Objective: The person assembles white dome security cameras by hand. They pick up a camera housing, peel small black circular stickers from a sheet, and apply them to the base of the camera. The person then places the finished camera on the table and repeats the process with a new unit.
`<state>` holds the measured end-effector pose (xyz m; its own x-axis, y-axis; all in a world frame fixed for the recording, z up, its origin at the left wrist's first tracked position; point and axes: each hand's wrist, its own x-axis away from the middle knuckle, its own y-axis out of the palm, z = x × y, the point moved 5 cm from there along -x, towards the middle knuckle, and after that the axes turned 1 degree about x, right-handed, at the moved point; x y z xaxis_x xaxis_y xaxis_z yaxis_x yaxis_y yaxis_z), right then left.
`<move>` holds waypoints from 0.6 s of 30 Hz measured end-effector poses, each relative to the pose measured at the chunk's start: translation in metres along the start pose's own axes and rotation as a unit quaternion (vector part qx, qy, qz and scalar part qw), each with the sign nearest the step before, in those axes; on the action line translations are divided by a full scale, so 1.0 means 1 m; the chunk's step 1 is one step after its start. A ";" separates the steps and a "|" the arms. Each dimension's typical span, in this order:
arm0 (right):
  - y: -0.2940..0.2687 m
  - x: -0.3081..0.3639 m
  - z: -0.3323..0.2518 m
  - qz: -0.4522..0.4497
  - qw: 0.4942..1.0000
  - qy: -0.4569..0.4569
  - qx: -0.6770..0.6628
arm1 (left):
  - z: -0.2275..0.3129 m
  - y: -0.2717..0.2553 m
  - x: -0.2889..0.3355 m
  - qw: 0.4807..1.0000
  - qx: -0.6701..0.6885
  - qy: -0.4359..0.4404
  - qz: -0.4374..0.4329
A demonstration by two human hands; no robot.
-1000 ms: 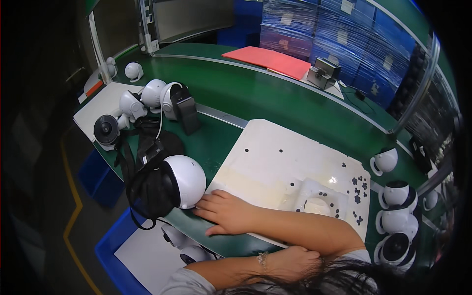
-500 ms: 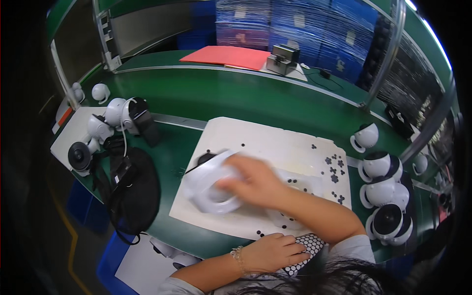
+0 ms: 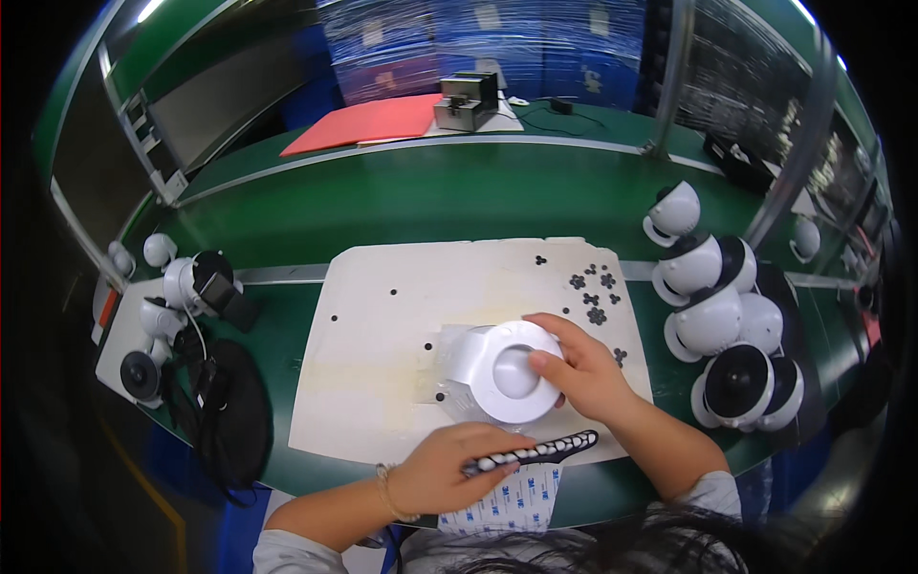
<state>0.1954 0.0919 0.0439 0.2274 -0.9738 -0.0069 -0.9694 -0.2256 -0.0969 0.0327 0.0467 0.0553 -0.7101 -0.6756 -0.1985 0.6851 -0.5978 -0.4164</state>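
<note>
My right hand grips a white camera at its right side, thumb over the rim of its round, recessed base. The base faces up toward me, above the middle of the pale work mat. My left hand pinches a sheet of white round pads on black, tilted nearly edge-on, just nearer to me than the camera. Below that sheet shows white backing paper with blue print. A translucent piece lies partly under the camera; the rest of it is hidden.
Small black round pads lie scattered on the mat, mostly at its right. More white cameras are grouped on the right, others on the left beside a black bag. A metal box and a red sheet occupy the back shelf.
My right hand has brought the white camera from the mat's left to its middle, base now toward me. My left hand, earlier lying on the dotted sheet, now holds it tilted up. The view has shifted.
</note>
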 end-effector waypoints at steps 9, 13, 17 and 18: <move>-0.008 0.049 -0.039 -0.034 0.933 -0.278 0.228 | -0.027 -0.019 0.013 0.967 0.175 -0.053 0.175; 0.012 0.044 -0.031 -0.068 0.923 -0.264 0.271 | -0.030 -0.023 0.018 0.969 0.171 -0.066 0.164; -0.003 0.037 -0.019 -0.057 0.968 -0.177 0.170 | -0.029 -0.031 0.020 0.983 0.146 -0.072 0.091; -0.010 0.028 -0.014 0.003 0.978 -0.170 0.123 | -0.027 -0.031 0.021 0.989 0.122 -0.051 0.067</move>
<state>0.2103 0.0662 0.0584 0.2792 -0.9000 -0.3348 -0.9287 -0.1645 -0.3323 -0.0076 0.0631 0.0398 -0.5983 -0.7885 -0.1428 0.8000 -0.5775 -0.1631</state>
